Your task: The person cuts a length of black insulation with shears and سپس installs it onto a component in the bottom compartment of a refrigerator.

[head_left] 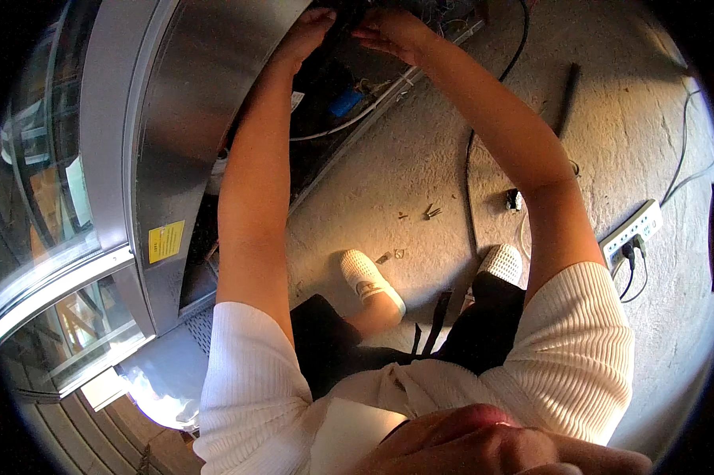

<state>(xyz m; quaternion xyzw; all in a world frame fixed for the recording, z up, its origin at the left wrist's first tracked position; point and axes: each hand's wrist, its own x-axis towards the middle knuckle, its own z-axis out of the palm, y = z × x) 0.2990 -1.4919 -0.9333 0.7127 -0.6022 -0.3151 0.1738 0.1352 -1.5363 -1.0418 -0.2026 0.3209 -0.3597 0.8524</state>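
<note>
Both my arms reach forward into the open, dark base of a metal cabinet [191, 103]. My left hand [305, 36] is at the upper edge of the picture, beside the metal panel, its fingers curled at a dark part. To its right, my right hand [393, 36] has its fingers drawn together and pointing left at the same dark part [343, 28]. Shadow hides what either hand holds. Below the hands, inside the base, lie a blue cylindrical part [346, 103] and a pale cable [333, 129].
A black cable [471, 182] runs along the concrete floor to the right of the cabinet. Several small screws [431, 211] lie near my feet. A white power strip [631, 229] with plugs in it is at the right. A dark tube [569, 99] lies farther off.
</note>
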